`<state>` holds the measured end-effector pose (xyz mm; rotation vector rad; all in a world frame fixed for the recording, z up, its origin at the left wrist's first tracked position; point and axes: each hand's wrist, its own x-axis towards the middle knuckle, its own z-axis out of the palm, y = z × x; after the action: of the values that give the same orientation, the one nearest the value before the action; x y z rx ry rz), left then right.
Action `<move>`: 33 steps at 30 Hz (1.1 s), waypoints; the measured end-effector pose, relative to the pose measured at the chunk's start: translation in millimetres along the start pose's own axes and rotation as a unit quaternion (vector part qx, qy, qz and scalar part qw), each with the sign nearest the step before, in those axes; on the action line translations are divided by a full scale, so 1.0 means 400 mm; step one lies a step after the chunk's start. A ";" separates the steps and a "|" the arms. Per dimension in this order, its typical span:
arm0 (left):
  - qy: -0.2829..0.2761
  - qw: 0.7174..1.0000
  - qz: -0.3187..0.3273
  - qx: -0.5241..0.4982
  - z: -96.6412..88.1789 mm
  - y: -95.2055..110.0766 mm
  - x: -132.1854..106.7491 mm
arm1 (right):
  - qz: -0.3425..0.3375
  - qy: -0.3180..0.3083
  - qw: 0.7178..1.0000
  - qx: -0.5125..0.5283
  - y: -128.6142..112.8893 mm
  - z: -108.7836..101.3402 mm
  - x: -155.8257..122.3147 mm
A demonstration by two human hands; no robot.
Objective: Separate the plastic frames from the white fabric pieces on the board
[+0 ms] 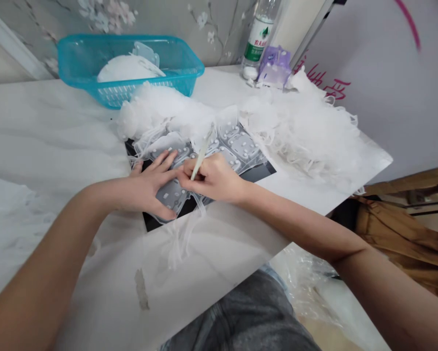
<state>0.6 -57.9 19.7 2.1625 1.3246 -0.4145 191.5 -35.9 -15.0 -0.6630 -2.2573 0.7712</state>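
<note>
Right hand (212, 179) clenches pale stick (203, 153) above dotted white sheet (169, 194); left hand (146, 184) open, pressing sheet, on black mat (153, 222) mid-tabletop (76, 131).

The left hand (146, 185) and right hand (213, 178) are bare; the trousers (237, 312) are mottled grey denim.

One left hand (144, 183); one right hand (211, 178); one teal basket (178, 83).

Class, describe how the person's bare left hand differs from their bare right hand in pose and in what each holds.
The left hand lies fingers-spread on the grey studded plastic sheet, while the right hand curls closed. The right hand pinches a slim white stick, while the left hand holds nothing. Both hands are bare, over the sheet.
</note>
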 end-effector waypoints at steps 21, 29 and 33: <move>-0.001 0.998 0.024 -0.053 -0.001 -0.031 -0.005 | 0.036 -0.015 0.998 0.045 -0.009 0.007 -0.004; -0.009 1.000 -0.009 -0.026 0.010 -0.016 0.011 | 0.064 0.022 0.990 0.123 -0.003 0.030 -0.016; -0.002 1.000 -0.005 -0.021 0.022 -0.034 0.019 | 0.054 0.022 0.990 0.131 -0.001 0.030 -0.015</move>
<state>-7.8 -53.0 4.5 2.1199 1.3302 -0.3921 187.0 -44.0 -24.7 -0.6722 -2.0454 1.0742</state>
